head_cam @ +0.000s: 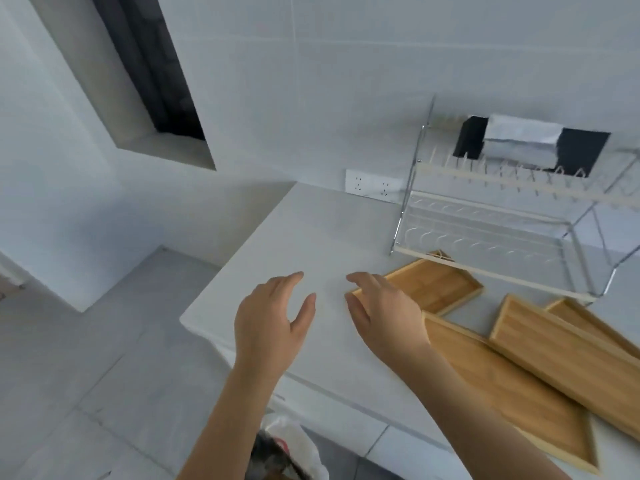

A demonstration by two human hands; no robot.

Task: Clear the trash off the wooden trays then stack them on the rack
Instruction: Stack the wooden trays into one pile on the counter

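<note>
Both hands are open and empty; the right hand (384,313) hovers over the near-left corner of the far tray (433,285), closer than the left hand (273,317); its long axis runs right, toward the rack (502,223); no trash shows on it.

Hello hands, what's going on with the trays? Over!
Left hand open, empty. Right hand open, at the corner of the nearest tray. Trays look bare of trash, none on the rack yet. Nothing in the way.
</note>
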